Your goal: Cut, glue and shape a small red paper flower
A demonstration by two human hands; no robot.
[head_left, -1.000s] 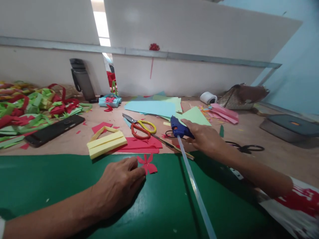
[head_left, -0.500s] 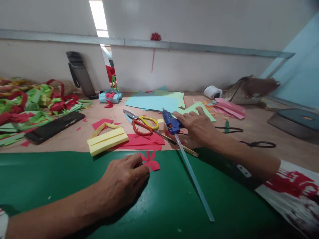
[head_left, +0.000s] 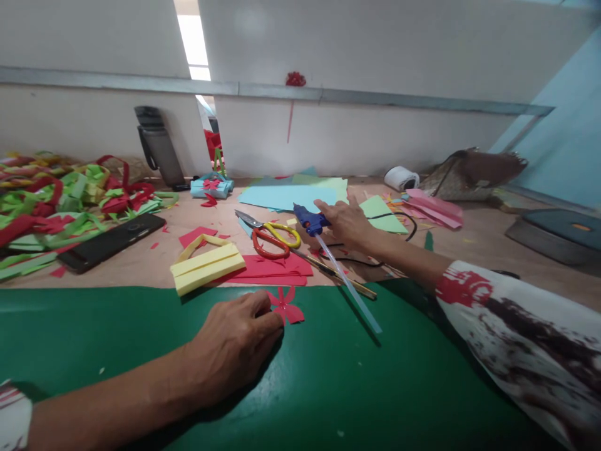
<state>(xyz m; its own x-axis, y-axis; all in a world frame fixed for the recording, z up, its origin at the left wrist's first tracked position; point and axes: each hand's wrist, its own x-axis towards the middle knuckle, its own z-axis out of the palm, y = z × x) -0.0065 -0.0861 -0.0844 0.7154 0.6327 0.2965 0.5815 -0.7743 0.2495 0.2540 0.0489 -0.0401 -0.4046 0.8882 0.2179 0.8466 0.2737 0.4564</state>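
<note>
The red paper flower [head_left: 287, 307] sits at the near side, over the green surface [head_left: 328, 388], its petals spread and a small shiny spot at its centre. At its eight o'clock the left hand [head_left: 239, 343] has thumb and forefinger brought together on the edge petals; the fingertips' contact is partly hidden, so how hard they press cannot be told. Too tight a pinch could crease or tear such thin paper, and if the shiny spot is wet glue, a slip would smear it. Between twelve and one o'clock, the right hand [head_left: 348, 224] has its fingers around the handle of the blue glue gun [head_left: 310, 219], firmness unclear; a slack hold could let it tip. Its nozzle points toward eleven o'clock, where a drip could mark the light blue paper [head_left: 282, 197]. The long glue stick [head_left: 351, 287] juts toward five o'clock and could sweep the flower if the gun turned. The black cable [head_left: 413, 228], looped at two o'clock, could snag, and the scissors [head_left: 272, 241], near twelve, could be knocked by the gun.
</note>
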